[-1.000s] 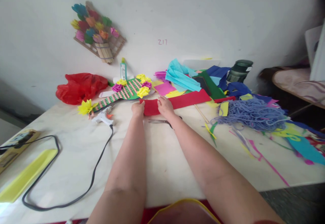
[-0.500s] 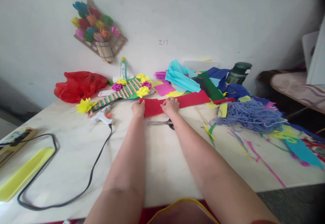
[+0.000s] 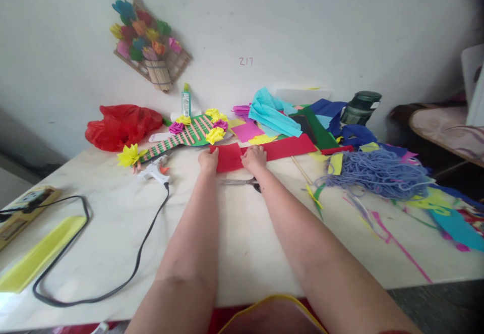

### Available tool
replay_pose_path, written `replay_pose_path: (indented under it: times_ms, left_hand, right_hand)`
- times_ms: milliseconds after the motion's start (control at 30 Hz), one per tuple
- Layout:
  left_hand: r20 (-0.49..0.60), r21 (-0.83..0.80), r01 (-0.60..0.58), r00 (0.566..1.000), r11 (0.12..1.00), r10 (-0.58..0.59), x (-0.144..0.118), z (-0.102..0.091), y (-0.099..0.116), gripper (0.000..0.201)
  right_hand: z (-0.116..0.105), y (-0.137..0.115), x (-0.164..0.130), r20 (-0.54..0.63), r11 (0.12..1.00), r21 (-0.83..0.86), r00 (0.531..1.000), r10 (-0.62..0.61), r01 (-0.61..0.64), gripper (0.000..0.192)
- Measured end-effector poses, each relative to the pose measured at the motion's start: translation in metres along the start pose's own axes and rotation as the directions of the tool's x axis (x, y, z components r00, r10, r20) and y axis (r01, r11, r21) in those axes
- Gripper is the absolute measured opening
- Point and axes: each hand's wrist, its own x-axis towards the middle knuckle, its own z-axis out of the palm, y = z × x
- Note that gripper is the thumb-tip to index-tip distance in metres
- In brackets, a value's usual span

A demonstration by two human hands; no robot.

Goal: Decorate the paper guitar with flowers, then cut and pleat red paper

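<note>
Two hands on a red paper strip (image 3: pixel 264 151) at the table's (image 3: pixel 234 243) far middle. Left hand (image 3: pixel 208 161) pinching its near-left end, right hand (image 3: pixel 254 158) pressed flat beside. Scissors (image 3: pixel 242 182) just below.

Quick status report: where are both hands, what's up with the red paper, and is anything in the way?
Left hand and right hand both pressing the red paper strip, flat on the table. Scissors lie just below the hands.

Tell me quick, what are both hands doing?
Left hand: pressing on the red paper strip's left end.
Right hand: pressing the same strip, beside the left.
</note>
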Motion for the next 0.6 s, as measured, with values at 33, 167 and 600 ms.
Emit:
replay_pose_path:
  times_ms: [33,167,600]
  left_hand:
    - [0.0,0.006,-0.001,1.0,1.0,0.001,-0.0003,-0.0001,0.0003,0.015]
    - [0.007,-0.006,0.002,1.0,1.0,-0.002,-0.001,-0.0004,0.001,0.017]
    - [0.019,-0.071,0.032,0.999,0.997,-0.031,0.0044,-0.0003,-0.0006,0.01]
  right_hand:
    - [-0.0001,-0.0001,0.0,-0.001,1.0,0.001,1.0,-0.001,0.001,0.03]
    - [0.0004,-0.0003,0.0,-0.006,1.0,0.004,1.0,-0.007,0.007,0.031]
    - [-0.0001,-0.001,0.0008,0.008,1.0,0.013,1.0,0.001,-0.001,0.032]
